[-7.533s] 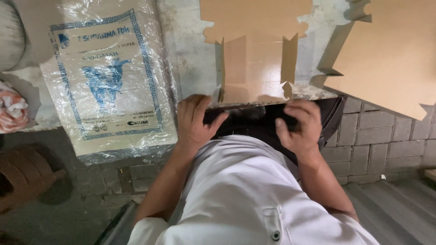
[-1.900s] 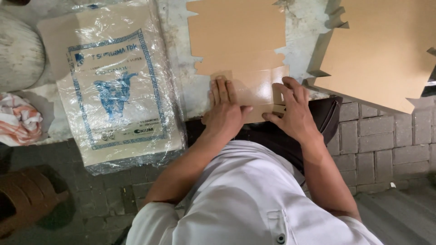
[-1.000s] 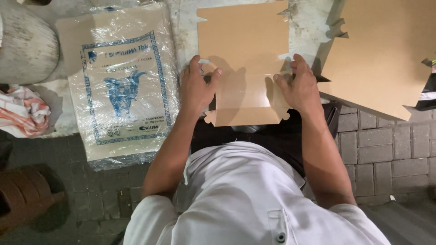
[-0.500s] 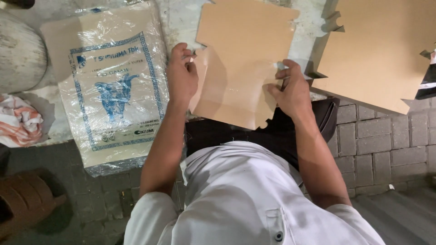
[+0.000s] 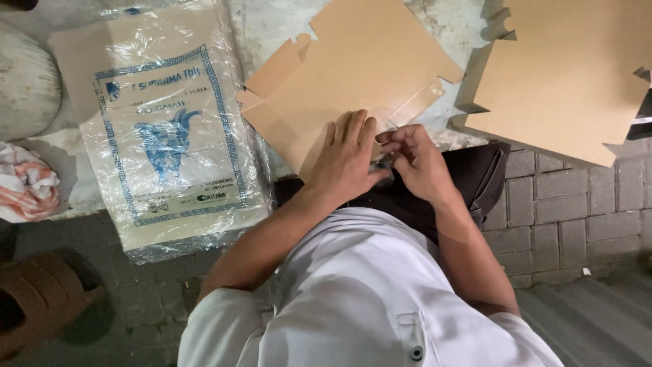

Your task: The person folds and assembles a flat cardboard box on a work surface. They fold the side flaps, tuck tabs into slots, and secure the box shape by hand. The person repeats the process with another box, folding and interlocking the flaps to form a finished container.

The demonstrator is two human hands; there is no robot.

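Hands on a flat cardboard cutout

Cardboard cutout (image 5: 353,75) lies flat at upper centre of the frame. The left hand (image 5: 346,160) presses open on its near edge; the right hand (image 5: 414,160) pinches something small I cannot make out. A hard press could crease the flap. Stacked cardboard (image 5: 564,75) sits upper right, a plastic bag (image 5: 170,136) at left, on rough concrete above a brick floor (image 5: 577,217).

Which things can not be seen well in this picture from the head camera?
- Near edge of the cardboard sheet: hidden under the left hand and right hand.
- What the right hand's fingers pinch: too small and shadowed to tell.
- Stack of cardboard: cut off by the top and right edges.
- Striped cloth: cut off by the left edge.
- Contents of the plastic bag: blurred by glare and wrinkles.
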